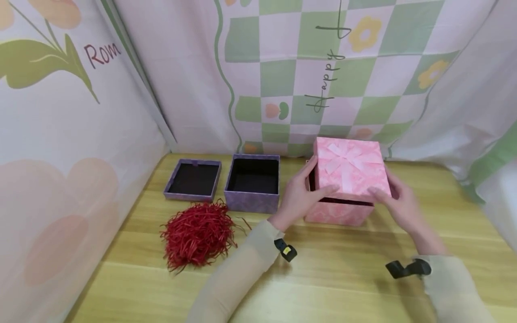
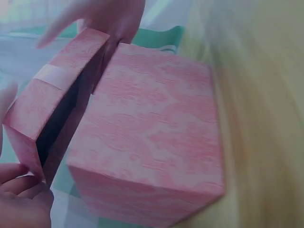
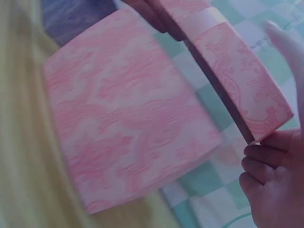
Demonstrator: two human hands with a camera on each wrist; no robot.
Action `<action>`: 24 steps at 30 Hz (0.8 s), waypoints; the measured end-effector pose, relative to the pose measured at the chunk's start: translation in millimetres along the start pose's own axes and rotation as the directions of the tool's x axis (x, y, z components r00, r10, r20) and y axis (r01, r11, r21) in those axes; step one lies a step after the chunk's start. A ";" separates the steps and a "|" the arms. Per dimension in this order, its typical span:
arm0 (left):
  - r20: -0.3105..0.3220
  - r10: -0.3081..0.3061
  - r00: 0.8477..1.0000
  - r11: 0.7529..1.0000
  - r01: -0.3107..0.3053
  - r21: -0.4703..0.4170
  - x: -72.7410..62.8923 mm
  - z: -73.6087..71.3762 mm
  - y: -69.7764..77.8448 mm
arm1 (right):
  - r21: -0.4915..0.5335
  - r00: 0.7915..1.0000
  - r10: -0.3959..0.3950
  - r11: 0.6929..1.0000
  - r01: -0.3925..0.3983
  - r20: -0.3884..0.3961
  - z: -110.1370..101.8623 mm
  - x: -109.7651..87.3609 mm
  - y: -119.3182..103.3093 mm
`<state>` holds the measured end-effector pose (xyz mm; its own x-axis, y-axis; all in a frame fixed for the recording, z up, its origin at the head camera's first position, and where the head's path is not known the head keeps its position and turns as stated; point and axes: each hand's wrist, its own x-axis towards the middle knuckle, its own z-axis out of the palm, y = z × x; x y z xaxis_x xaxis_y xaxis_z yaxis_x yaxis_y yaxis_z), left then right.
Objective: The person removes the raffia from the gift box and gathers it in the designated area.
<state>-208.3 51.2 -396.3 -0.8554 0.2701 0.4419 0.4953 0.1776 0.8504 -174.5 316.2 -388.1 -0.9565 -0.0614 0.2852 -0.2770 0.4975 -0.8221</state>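
A pink box lid [image 1: 363, 177] with a pale ribbon bow is held above the matching pink box [image 1: 339, 213], slightly tilted. A dark gap shows between the two. My left hand [image 1: 296, 199] grips the lid's left side, thumb on the front edge. On the right side, my right hand [image 1: 400, 204] grips it the same way. Both wrist views show the lid [image 2: 71, 71] apart from the box [image 3: 123, 114], with fingers curled under its lower edge. The inside of the pink box is mostly hidden by the lid.
Left of the pink box stands an uncovered purple box [image 1: 252, 202] with a black inside. Its purple lid [image 1: 189, 196] lies upturned farther left. A heap of red shredded paper [image 1: 198, 235] sits in front of them on the wooden table [image 1: 323, 287]. Printed curtains [image 1: 278, 40] hang behind.
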 end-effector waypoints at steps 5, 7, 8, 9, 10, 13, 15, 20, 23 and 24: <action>0.012 0.031 0.999 0.998 -0.031 0.060 9.8 -2.1 10.1 | -0.025 0.995 0.037 0.999 -0.039 -0.089 -12.3 2.0 -14.5; 0.000 0.058 0.998 0.995 -0.058 0.082 13.8 -2.2 13.2 | -0.034 0.991 0.023 0.999 -0.027 -0.134 -14.8 2.3 -18.5; -0.008 0.072 0.997 0.993 -0.071 0.093 15.8 -1.7 14.3 | -0.034 0.987 0.009 0.999 -0.015 -0.161 -15.4 2.4 -20.1; -0.022 0.088 0.996 0.991 -0.085 0.101 17.6 -1.3 15.8 | -0.032 0.982 -0.007 0.999 0.001 -0.190 -15.9 2.4 -21.5; -0.034 0.100 0.994 0.989 -0.096 0.110 19.0 -0.8 17.2 | -0.020 0.975 -0.023 1.000 0.019 -0.221 -16.1 2.7 -22.5; -0.068 0.147 0.987 0.983 -0.137 0.125 21.8 1.6 20.4 | 0.051 0.954 -0.038 0.997 0.055 -0.299 -16.6 3.2 -23.9; -0.089 0.169 0.982 0.981 -0.158 0.116 22.9 3.3 22.3 | 0.143 0.944 0.002 0.989 0.048 -0.330 -17.8 2.5 -24.2; -0.070 0.119 0.990 0.990 -0.124 -0.074 24.0 8.5 26.6 | 0.436 0.920 0.125 0.898 0.054 -0.372 -22.5 -0.5 -27.7; -0.034 0.025 0.999 0.982 -0.031 -0.184 22.7 10.8 31.6 | 0.466 0.917 0.139 0.883 0.057 -0.375 -25.0 -3.0 -30.2; -0.031 -0.002 1.000 0.980 -0.004 -0.197 22.5 11.2 33.5 | 0.440 0.914 0.141 0.897 0.045 -0.381 -25.8 -4.1 -31.1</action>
<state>-209.2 73.9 -361.1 -0.8608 0.2404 0.4485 0.4591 -0.0135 0.8883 -159.6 323.3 -351.0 -0.8784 0.3434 0.3325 -0.3316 0.0632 -0.9413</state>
